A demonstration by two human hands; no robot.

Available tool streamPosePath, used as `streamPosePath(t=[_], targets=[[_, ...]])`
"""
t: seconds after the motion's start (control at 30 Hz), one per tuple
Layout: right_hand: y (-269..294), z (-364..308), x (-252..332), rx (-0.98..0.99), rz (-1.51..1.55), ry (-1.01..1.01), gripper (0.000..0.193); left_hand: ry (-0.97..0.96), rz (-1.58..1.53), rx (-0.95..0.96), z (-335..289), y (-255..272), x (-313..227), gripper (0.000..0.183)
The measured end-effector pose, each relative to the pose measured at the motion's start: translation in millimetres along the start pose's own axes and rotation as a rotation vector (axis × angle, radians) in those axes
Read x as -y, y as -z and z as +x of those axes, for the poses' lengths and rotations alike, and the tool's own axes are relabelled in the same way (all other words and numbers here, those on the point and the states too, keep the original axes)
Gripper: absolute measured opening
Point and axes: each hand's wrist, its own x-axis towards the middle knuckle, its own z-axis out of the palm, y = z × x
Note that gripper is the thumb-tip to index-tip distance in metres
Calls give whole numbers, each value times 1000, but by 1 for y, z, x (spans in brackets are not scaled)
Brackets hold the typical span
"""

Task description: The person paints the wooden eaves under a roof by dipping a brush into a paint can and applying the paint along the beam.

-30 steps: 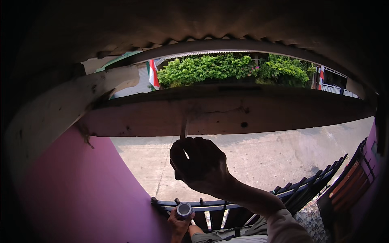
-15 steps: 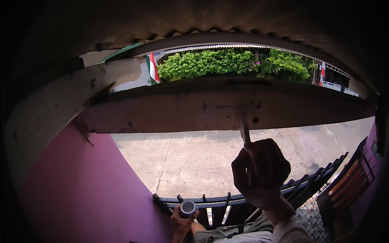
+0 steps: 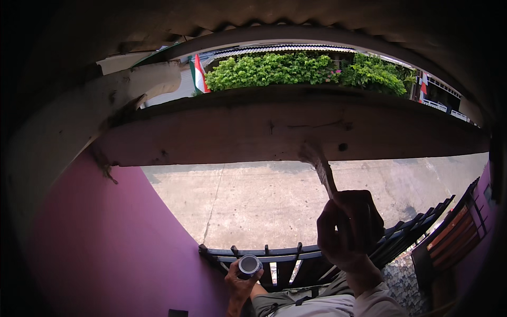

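My right hand (image 3: 351,227) is raised in the middle right, its fingers closed round the handle of a paintbrush (image 3: 323,171). The brush's bristles point up and touch the face of a wooden beam (image 3: 222,132), near its lower edge, left of a dark knot. Dark marks and a thin crack run over the beam. Low down, my left hand (image 3: 240,282) grips a small round open can (image 3: 249,264), held upright. Greyish stuff shows inside the can; what it is I cannot tell.
A dark slatted fence (image 3: 282,259) curves below the beam, with a paved road (image 3: 264,206) beyond. A pink wall (image 3: 116,238) rises at left. Corrugated roofing hangs overhead. Past the beam are green bushes (image 3: 274,71) and a red and white flag (image 3: 199,74).
My right hand has moved slightly right and down; the brush now tilts left, its bristles lower on the beam. The view has shifted a little. The left hand still holds the can.
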Motion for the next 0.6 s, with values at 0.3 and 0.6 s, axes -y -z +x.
streamPosePath(t=[0.3, 0.6], targets=[[-35, -36, 35, 281, 398, 8, 18, -38, -30, -41, 12, 14, -9, 56], [-86, -112, 12, 837, 1081, -597, 8, -119, 162, -96, 23, 19, -10, 59]])
